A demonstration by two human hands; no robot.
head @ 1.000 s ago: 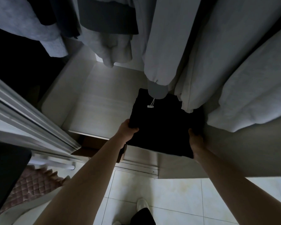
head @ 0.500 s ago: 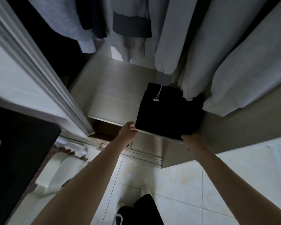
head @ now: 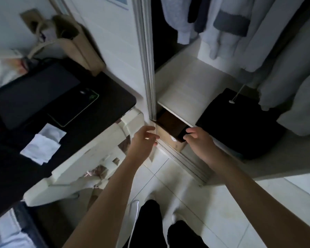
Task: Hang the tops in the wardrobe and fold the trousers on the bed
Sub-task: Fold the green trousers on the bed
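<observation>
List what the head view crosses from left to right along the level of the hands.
White paper on the dark desk → left hand → right hand → folded black trousers on the wardrobe shelf → pale hanging top.

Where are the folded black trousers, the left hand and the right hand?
folded black trousers (head: 240, 127), head view, middle of the top face.
left hand (head: 143, 142), head view, back of the hand.
right hand (head: 199, 140), head view, back of the hand.
</observation>
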